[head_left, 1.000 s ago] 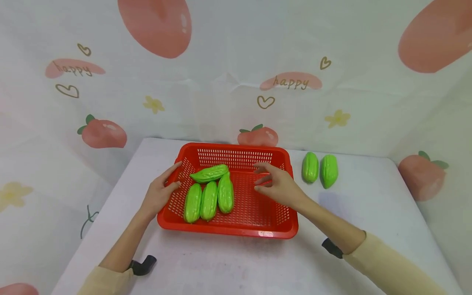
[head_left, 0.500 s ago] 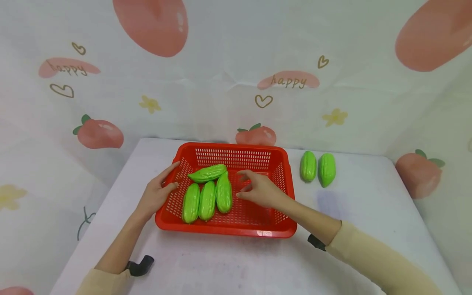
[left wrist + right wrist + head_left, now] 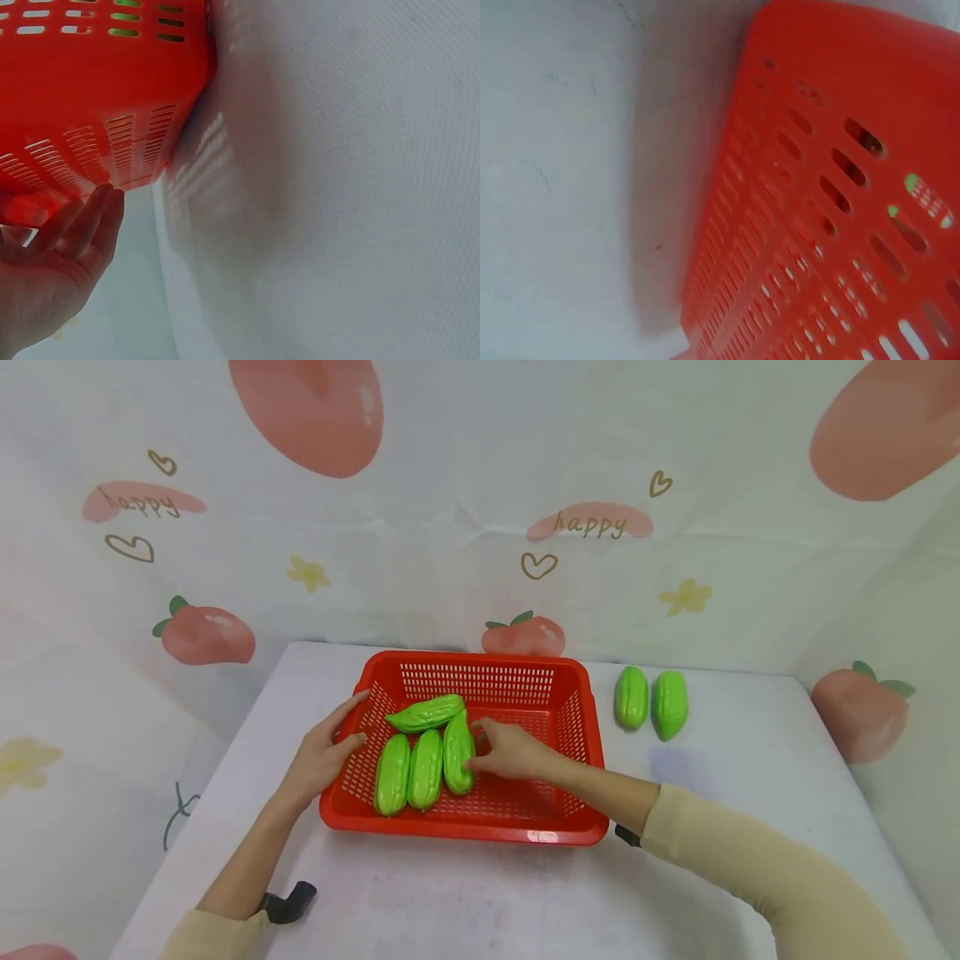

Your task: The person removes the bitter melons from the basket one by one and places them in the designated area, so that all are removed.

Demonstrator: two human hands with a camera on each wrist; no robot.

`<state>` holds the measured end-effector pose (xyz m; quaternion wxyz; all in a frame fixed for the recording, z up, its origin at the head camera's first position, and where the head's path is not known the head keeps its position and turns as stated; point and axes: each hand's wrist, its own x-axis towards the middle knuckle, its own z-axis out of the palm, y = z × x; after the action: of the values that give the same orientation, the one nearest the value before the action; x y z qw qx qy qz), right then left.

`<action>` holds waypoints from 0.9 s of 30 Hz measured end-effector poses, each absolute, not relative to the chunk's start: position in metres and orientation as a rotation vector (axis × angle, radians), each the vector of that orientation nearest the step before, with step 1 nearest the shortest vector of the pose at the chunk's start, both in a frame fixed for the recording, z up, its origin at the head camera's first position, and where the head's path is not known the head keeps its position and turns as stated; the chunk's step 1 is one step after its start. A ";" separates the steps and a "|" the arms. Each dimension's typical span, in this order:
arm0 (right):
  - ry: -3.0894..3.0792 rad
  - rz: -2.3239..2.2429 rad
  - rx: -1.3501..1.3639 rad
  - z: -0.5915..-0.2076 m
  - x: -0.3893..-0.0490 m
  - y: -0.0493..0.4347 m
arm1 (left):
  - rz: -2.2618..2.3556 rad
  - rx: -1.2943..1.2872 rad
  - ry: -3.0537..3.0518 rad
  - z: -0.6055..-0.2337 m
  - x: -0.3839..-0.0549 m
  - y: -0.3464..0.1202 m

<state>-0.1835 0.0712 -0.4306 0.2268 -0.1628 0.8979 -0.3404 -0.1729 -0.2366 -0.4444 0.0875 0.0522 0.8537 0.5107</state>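
A red slotted plastic basket [image 3: 517,833] stands on the white table, several glossy green bitter melons in its left half. Two lie upright side by side, a third bitter melon [image 3: 459,756] is right of them, and one bitter melon [image 3: 426,714] lies crosswise behind. My left hand [image 3: 318,756] is at the basket's left rim; in the left wrist view its nearly straight fingers [image 3: 90,225] touch the outer wall. My right hand [image 3: 513,752] reaches inside the basket, thumb and fingertips at the right side of the third melon. The right wrist view shows only basket wall and table.
Two more bitter melons, a left one [image 3: 632,697] and a right one [image 3: 670,703], lie on the table right of the basket. Behind the table hangs a printed cloth [image 3: 420,568]. A black curved piece [image 3: 291,903] sits by my left forearm.
My right hand has moved left across the basket's inside, up to the third melon. My left hand stays at the rim. The melons and basket have not visibly moved.
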 end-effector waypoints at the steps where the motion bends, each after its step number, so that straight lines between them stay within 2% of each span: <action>1: 2.478 -0.936 -0.456 -0.433 -0.183 0.070 | 1.526 0.155 2.538 -0.444 -0.173 -0.236; 21: 2.521 -1.001 -0.604 -0.446 -0.181 0.058 | 1.533 0.178 2.540 -0.445 -0.174 -0.235; 27: 2.554 -0.954 -0.551 -0.449 -0.179 0.055 | 1.537 0.181 2.542 -0.450 -0.175 -0.236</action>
<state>-0.1789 0.0549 -0.4489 0.1792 -0.1949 0.9034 -0.3374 -0.1749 -0.2359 -0.4499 0.0824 0.0607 0.8512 0.5148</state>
